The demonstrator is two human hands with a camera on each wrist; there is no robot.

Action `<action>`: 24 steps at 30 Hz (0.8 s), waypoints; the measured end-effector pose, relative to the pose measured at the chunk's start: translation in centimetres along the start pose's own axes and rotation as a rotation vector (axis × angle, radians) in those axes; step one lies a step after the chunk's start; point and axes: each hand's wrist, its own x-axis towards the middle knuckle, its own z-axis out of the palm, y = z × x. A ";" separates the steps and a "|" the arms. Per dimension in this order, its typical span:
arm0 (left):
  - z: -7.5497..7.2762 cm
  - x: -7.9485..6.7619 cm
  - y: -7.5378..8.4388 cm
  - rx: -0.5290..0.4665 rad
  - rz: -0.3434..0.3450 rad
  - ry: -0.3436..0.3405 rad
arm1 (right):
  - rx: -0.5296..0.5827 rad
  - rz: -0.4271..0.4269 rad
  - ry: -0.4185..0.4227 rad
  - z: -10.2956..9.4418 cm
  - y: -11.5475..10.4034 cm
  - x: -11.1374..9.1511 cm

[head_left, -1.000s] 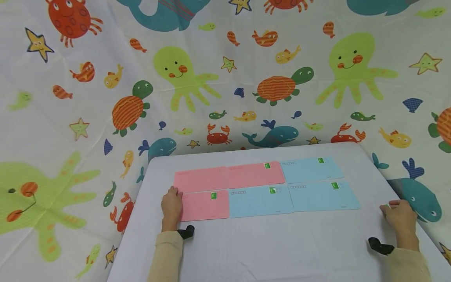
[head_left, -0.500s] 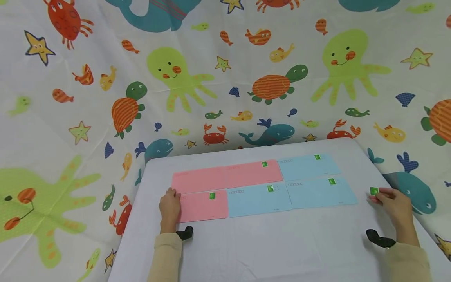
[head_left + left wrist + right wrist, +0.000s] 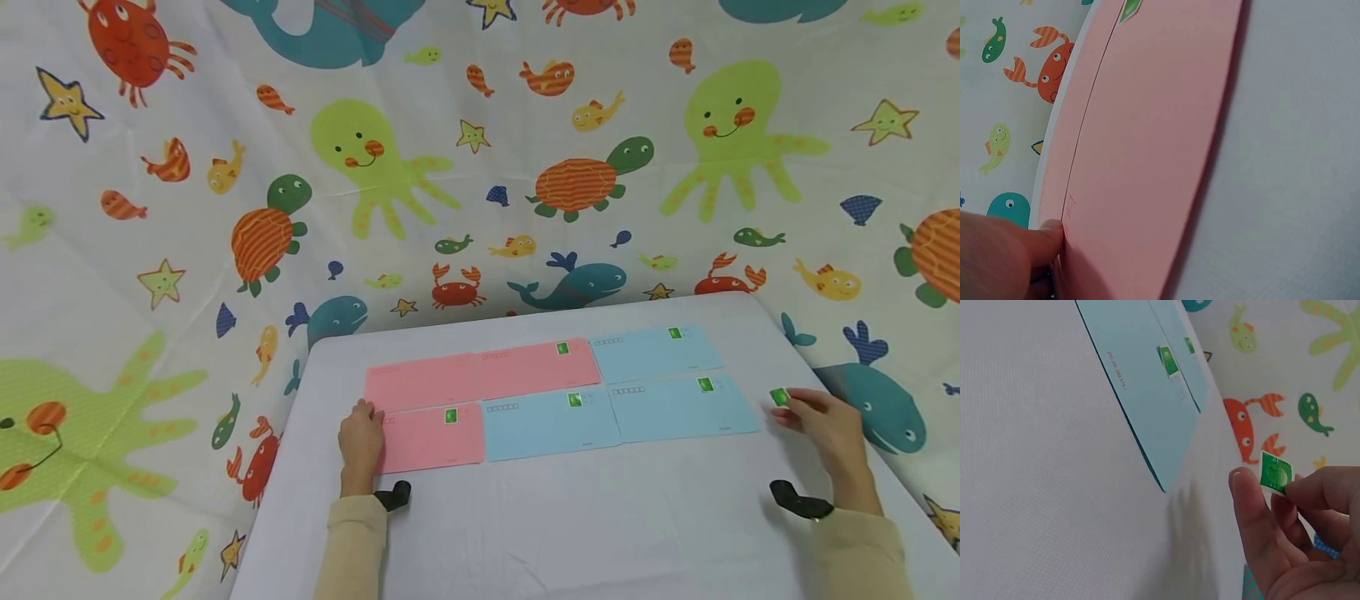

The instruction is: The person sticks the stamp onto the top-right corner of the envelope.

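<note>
My right hand (image 3: 828, 429) pinches a small green postage stamp (image 3: 1275, 472) between thumb and finger, held above the table to the right of the envelopes. My left hand (image 3: 362, 442) rests at the left edge of the lower pink envelope (image 3: 431, 446); in the left wrist view its thumb touches that edge by the seam, and its other fingers are mostly hidden. Behind lie an upper-left pink envelope (image 3: 420, 382) and a second pink envelope (image 3: 525, 375) with a green stamp. Three blue envelopes, including the lower-right one (image 3: 675, 417), also bear green stamps.
All the envelopes lie flat in two rows, edge to edge, on the white-covered table (image 3: 585, 525). A white cloth (image 3: 420, 50) printed with sea animals hangs behind and beside it. Black wrist mounts stick out near both sleeves.
My right hand has lifted the stamp at the table's right side and brought it left towards the blue envelopes. The left hand has stayed in place; the head view has shifted slightly.
</note>
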 end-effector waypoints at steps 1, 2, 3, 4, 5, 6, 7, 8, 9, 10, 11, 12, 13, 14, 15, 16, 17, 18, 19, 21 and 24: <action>0.0 0.0 0.0 0.000 0.001 0.002 | 0.001 -0.003 -0.011 0.1 -0.1 0.0; 0.0 0.0 0.0 0.002 0.004 0.005 | -0.003 -0.005 -0.024 0.1 -0.2 0.0; 0.0 0.1 0.0 0.001 0.006 0.006 | -0.008 -0.009 -0.035 0.2 -0.3 0.0; 0.0 0.1 0.0 0.002 0.006 0.006 | -0.015 -0.014 -0.044 0.3 -0.4 0.0; 0.0 0.1 0.0 0.002 0.005 0.007 | -0.033 -0.019 -0.053 0.4 -0.5 0.1; 0.0 0.1 -0.1 0.002 0.005 0.005 | -0.043 -0.025 -0.056 0.5 -0.6 0.1; 0.0 0.1 -0.1 0.001 0.004 0.002 | -0.054 -0.030 -0.058 0.6 -0.7 0.1; 0.1 0.2 -0.1 0.003 0.004 0.000 | -0.066 -0.034 -0.056 0.7 -0.8 0.1; 0.1 0.2 -0.2 0.002 0.003 -0.002 | -0.078 -0.040 -0.053 0.9 -0.9 0.1; 0.2 0.2 -0.2 0.005 0.007 0.000 | -0.091 -0.047 -0.050 1.0 -1.1 0.1; 0.2 0.2 -0.3 0.006 0.012 0.002 | -0.101 -0.055 -0.046 1.2 -1.2 0.1; 0.2 0.2 -0.3 0.006 0.016 0.001 | -0.104 -0.064 -0.038 1.3 -1.2 0.1; 0.3 0.2 -0.3 0.007 0.019 0.002 | -0.110 -0.075 -0.031 1.5 -1.3 0.1; 0.3 0.2 -0.3 0.009 0.023 0.004 | -0.113 -0.083 -0.026 1.6 -1.4 0.2; 0.3 0.2 -0.3 0.010 0.027 0.007 | -0.116 -0.086 -0.020 1.7 -1.5 0.2; 0.3 0.2 -0.3 0.012 0.031 0.014 | -0.117 -0.089 -0.014 1.8 -1.6 0.3; 0.3 0.2 -0.3 0.012 0.031 0.016 | -0.111 -0.087 -0.007 2.0 -1.8 0.4; 0.3 0.2 -0.3 0.012 0.033 0.020 | -0.104 -0.086 0.001 2.1 -1.9 0.4; 0.3 0.2 -0.4 0.013 0.035 0.025 | -0.099 -0.082 0.007 2.2 -2.1 0.4; 0.3 0.2 -0.4 0.014 0.038 0.035 | -0.090 -0.079 0.019 2.5 -2.5 0.5; 0.3 0.2 -0.5 0.009 0.030 0.028 | -0.061 -0.101 0.025 3.1 -3.1 0.3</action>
